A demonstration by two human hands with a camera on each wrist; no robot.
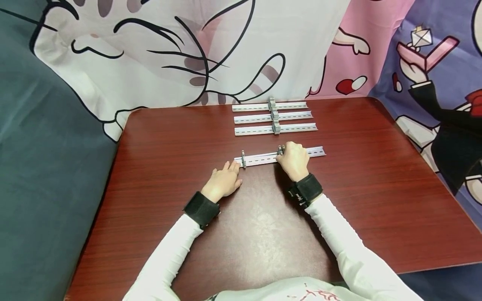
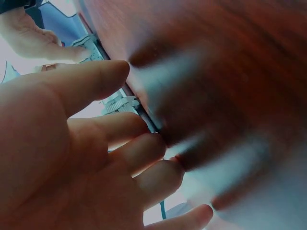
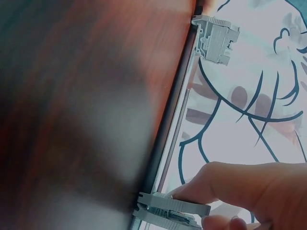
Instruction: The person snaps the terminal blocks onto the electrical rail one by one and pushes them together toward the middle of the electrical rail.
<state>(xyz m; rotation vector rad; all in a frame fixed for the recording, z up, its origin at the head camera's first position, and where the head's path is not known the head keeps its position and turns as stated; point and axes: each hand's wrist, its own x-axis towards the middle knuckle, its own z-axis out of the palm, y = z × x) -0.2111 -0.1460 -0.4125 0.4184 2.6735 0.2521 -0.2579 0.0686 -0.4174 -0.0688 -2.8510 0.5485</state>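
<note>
A slotted metal DIN rail lies across the table before me, slightly tilted. One grey terminal block stands upright near its left end. My left hand lies beside that end with straight fingers, the fingertips touching the rail. Around mid-rail, my right hand pinches grey terminal blocks between thumb and finger. In the right wrist view these blocks sit against the rail; whether they are fully clipped on cannot be told. The hand covers part of the rail's right half.
Behind lie three parallel DIN rails, the front one nearest me, with a row of grey terminal blocks at their middle. The brown table meets a printed cloth at its back edge.
</note>
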